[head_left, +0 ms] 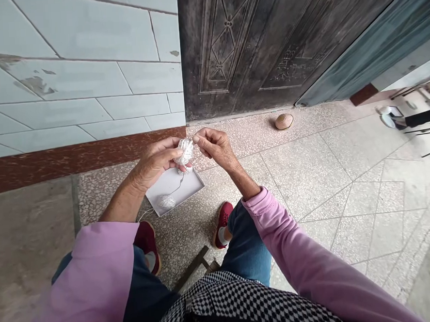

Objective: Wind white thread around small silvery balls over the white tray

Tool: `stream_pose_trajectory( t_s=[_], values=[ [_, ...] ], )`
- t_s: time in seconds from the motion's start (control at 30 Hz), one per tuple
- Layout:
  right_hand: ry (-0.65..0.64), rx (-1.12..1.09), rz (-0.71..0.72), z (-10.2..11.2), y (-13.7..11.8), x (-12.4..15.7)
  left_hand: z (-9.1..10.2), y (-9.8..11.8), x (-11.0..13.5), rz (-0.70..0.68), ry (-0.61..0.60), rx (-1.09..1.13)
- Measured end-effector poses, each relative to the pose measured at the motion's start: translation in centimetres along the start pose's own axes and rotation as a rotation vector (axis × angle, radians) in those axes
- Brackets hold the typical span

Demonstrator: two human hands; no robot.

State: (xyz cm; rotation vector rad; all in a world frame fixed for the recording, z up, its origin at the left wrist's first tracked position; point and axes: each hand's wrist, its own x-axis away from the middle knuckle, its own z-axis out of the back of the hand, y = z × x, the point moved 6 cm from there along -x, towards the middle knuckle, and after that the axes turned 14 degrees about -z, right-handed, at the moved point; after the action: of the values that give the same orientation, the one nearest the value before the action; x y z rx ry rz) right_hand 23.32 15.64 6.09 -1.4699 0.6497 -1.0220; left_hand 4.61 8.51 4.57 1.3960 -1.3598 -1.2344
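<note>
My left hand (155,160) holds a bunched white yarn piece (186,152) between thumb and fingers. At its right edge my right hand (217,145) is closed in a pinch; a small gold-coloured glint shows at the fingertips, too small to name. Below the hands a shallow white box (192,184) lies on the floor. In the box's near left corner rests a ball of white yarn (166,201), and a strand runs from there up toward my left hand. Another white bundle (185,170) shows just under that hand, partly hidden by its fingers.
My red shoes (224,221) stand either side of the box. A dark carved door (244,47) and a tiled wall (86,81) rise ahead. A rounded pinkish-brown object (284,122) sits by the doorstep. Dark stool-like bars (192,269) show between my legs.
</note>
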Motion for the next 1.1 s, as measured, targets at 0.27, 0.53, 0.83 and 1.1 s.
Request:
stream_pose_trajectory(
  t_s=[0.27, 0.53, 0.83, 1.1],
  values=[
    [0.007, -0.016, 0.031, -0.2, 0.0, -0.3, 0.4, -0.2, 0.0, -0.043, 0.087, 0.019],
    [0.038, -0.04, 0.082, 0.0, -0.1, -0.4, 0.8, 0.7, 0.5, -0.044, -0.009, -0.064],
    [-0.083, -0.111, -0.01, -1.8, 1.1, -1.1, -0.4, 0.7, 1.1, -0.015, -0.051, 0.067],
    [-0.063, -0.125, -0.041, -2.8, 2.4, -1.8, 0.2, 1.1, 0.2, -0.116, 0.13, 0.112]
  ],
)
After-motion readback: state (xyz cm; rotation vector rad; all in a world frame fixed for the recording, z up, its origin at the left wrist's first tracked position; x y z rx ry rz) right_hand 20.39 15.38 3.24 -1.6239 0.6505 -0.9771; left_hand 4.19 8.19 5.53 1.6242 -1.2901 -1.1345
